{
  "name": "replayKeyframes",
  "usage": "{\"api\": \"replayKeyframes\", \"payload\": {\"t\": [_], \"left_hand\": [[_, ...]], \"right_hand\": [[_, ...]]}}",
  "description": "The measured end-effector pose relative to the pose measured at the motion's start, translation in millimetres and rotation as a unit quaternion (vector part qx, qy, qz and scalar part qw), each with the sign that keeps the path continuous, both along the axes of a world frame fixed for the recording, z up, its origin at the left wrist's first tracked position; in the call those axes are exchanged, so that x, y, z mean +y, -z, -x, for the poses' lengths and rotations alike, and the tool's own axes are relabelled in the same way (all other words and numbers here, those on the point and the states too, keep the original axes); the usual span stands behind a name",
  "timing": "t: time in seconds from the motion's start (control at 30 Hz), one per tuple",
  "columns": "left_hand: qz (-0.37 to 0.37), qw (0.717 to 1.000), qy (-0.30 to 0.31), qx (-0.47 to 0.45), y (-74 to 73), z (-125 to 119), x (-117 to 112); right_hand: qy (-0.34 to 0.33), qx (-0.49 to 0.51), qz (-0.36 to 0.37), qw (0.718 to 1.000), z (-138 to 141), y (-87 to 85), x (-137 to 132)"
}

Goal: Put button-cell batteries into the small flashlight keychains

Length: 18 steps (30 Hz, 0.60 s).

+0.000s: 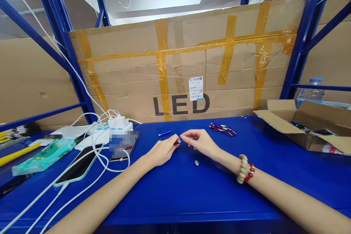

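Here, on the blue bench (175, 197), the left hand (161, 151) grips a small red tube (177, 141), long axis pointing rightward at the right hand (203, 142), whose narrow-pinched fingers (186, 138) sit just beside its tip, a silver cap (196, 162) loose below them

Both hands meet mid-worktop (170, 197). The left hand (161, 151) pinches a small red piece (177, 141). The right hand (199, 142), with a bracelet (244, 169) on its wrist, brings pinched fingertips (183, 137) to the piece's silver end; whether they touch I can't tell. From the hands, a silver cap (196, 162) lies at five o'clock, a blue tube (164, 134) at eleven, pens (223, 128) at two, a box (307, 131) at three, and a phone (79, 168) at eight.
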<state>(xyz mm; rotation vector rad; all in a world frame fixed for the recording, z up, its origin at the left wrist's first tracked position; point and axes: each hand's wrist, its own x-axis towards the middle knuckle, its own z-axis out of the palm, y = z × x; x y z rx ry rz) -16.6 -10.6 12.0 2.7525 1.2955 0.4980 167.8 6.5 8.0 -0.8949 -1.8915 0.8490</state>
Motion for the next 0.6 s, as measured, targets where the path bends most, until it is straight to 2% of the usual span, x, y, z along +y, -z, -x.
{"api": "replayKeyframes", "payload": {"t": [0.33, 0.5, 0.6], "left_hand": [[0.017, 1.0, 0.007, -0.002, -0.6, 0.7, -0.8], [0.021, 1.0, 0.004, 0.007, 0.0, -0.4, -0.9], [0.029, 1.0, 0.0, -0.006, 0.3, -0.7, -0.8]], "right_hand": [[-0.021, 0.042, 0.059, 0.997, 6.1, -0.9, -6.6], [-0.002, 0.041, 0.025, 0.999, 7.8, -0.6, -6.5], [0.012, 0.027, -0.064, 0.998, 6.1, -0.8, -7.6]]}}
